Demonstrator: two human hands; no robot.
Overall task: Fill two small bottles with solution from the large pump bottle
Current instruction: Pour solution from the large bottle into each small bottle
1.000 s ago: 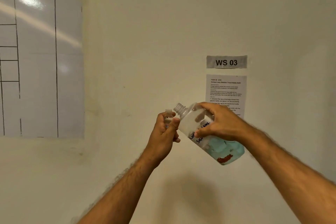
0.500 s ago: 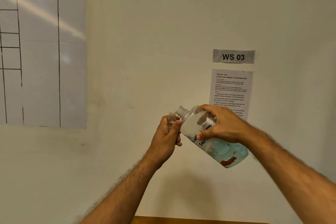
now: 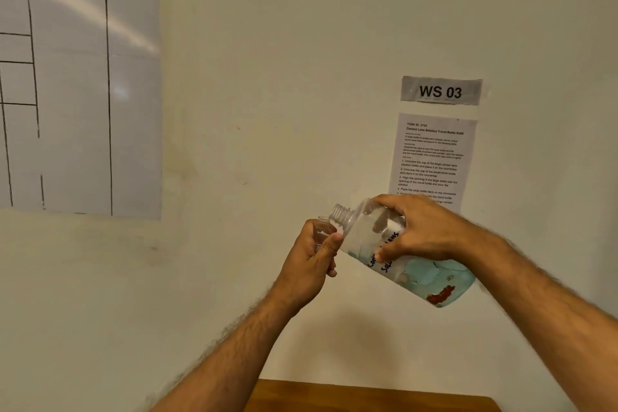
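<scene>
My right hand (image 3: 424,231) grips the large clear bottle (image 3: 414,274), uncapped and tilted with its threaded neck pointing up-left; it bears a handwritten white label and a torn blue one. My left hand (image 3: 309,264) is closed around a small clear bottle (image 3: 322,229), held upright with only its open neck and shoulder showing above my fingers. The large bottle's mouth sits just right of and slightly above the small bottle's mouth, nearly touching. No liquid stream is visible. A second small bottle is not in view.
Both hands are raised in front of a cream wall. A "WS 03" sign (image 3: 440,91) and a printed instruction sheet (image 3: 431,157) hang behind my right hand. A whiteboard chart (image 3: 77,77) fills the upper left. A wooden tabletop edge (image 3: 368,396) shows at the bottom.
The view has tilted down, bringing the wooden tabletop into sight. Both hands keep the same grips, with the two bottle mouths still close together.
</scene>
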